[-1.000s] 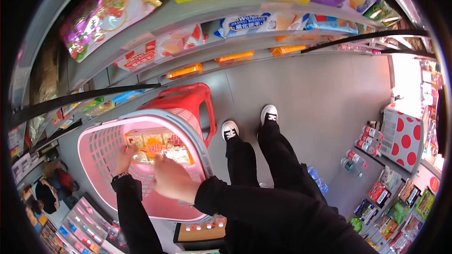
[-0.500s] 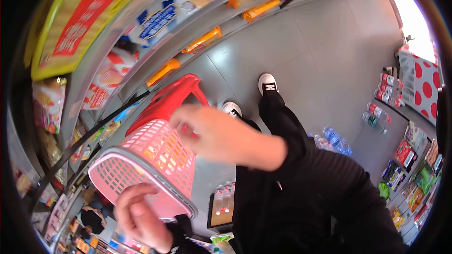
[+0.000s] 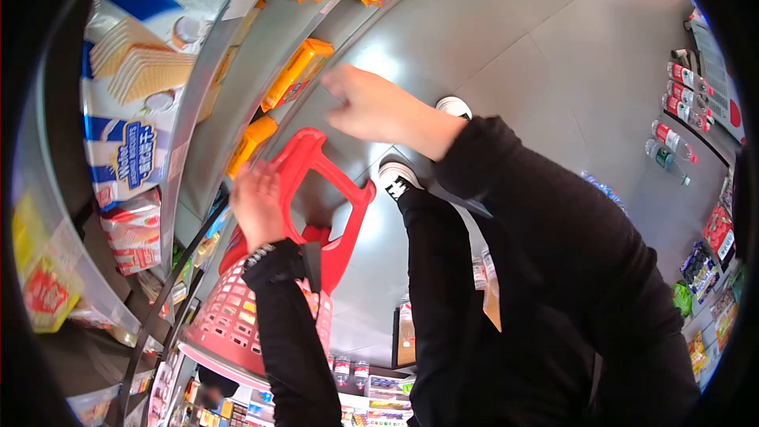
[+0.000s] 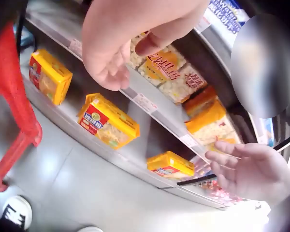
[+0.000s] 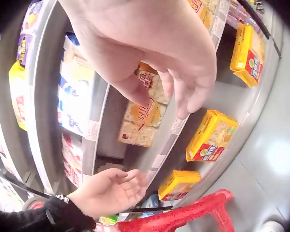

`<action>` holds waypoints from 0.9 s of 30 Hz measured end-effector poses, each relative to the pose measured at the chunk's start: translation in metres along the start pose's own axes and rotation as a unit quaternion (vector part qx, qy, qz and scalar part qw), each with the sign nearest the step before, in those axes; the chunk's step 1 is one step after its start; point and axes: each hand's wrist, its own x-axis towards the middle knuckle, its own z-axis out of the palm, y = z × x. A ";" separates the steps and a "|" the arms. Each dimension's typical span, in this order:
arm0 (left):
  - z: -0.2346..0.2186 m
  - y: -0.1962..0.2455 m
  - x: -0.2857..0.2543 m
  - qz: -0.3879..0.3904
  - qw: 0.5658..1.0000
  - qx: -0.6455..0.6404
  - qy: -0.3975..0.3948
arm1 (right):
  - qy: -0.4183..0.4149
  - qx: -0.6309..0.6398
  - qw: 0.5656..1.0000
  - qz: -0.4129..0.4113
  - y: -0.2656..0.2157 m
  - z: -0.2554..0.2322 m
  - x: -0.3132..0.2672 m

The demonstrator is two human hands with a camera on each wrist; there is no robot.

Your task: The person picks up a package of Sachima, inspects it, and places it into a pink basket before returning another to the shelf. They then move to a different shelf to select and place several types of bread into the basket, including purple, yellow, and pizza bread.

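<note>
My left hand [image 3: 259,205] is raised in front of the low shelves, fingers loosely extended and holding nothing. My right hand [image 3: 387,111] reaches toward the same shelves, fingers slightly bent, also holding nothing. Between the two hands in the right wrist view lies a clear pack of pale puffed-grain snack blocks [image 5: 145,113] with red lettering, flat on a shelf. Yellow-orange snack packs [image 4: 108,121] stand on the shelf below it. In the left wrist view, the right hand [image 4: 253,169] shows its palm near another orange-edged pack [image 4: 215,123]. Neither hand grips a pack.
Below my left arm stands a pink perforated basket [image 3: 229,316] with a red plastic frame [image 3: 348,190] beside it. A blue-and-white wafer pack [image 3: 138,95] lies on an upper shelf. Bottles [image 3: 684,95] stand at the far right. My shoes [image 3: 399,178] are on grey tiles.
Earlier both hands were inside the basket at a snack pack lying there. They have come out and moved up toward the shelves. The head view has turned and come nearer the shelves.
</note>
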 end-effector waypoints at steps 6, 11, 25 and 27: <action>0.004 0.041 0.080 0.076 0.994 0.001 0.083 | 0.077 -0.011 0.990 -0.118 -0.010 0.008 0.092; -0.005 0.043 0.127 0.080 0.992 -0.001 0.099 | 0.111 -0.030 0.984 -0.137 -0.014 0.014 0.142; -0.018 0.041 0.166 0.089 0.993 -0.001 0.073 | 0.035 -0.176 0.976 -0.126 -0.025 0.007 0.178; -0.025 0.043 0.166 0.093 0.994 -0.021 0.050 | 0.062 -0.150 0.981 -0.107 -0.025 0.008 0.172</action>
